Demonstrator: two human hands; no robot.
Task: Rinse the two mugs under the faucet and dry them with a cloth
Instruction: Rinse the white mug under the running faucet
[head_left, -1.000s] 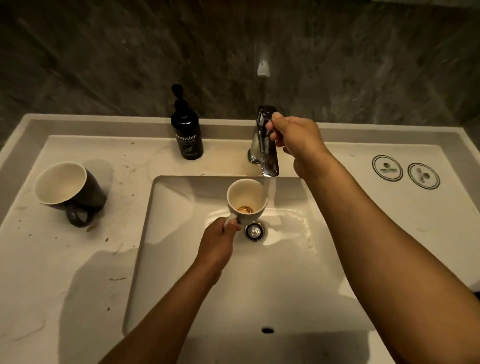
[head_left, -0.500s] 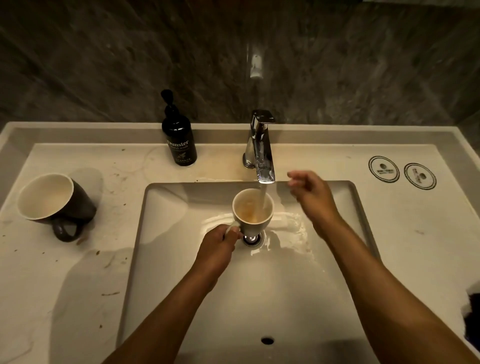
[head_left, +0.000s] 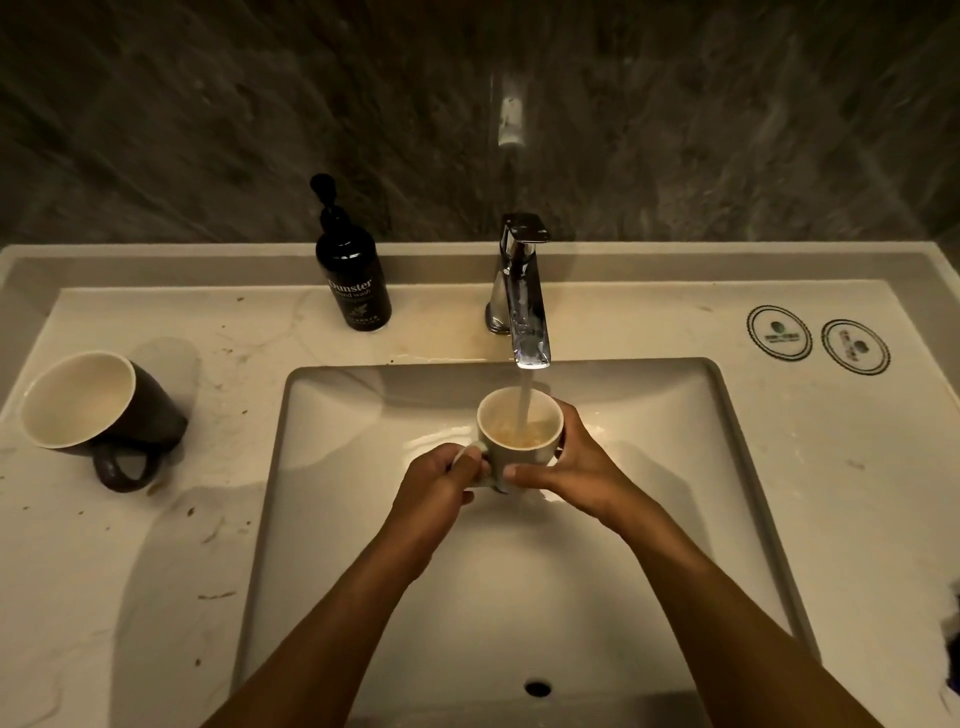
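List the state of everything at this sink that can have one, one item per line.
Faucet: on, water running into the pale mug.
Pale mug: upright over the basin, partly filled with murky water.
Dark mug: upright on the counter, not yet rinsed.
Soap bottle: upright, untouched.
Left hand: grips the pale mug's handle.
Right hand: holds the pale mug's side.

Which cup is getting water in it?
The light mug held in both hands under the faucet. The dark mug sits on the counter, away from the water.
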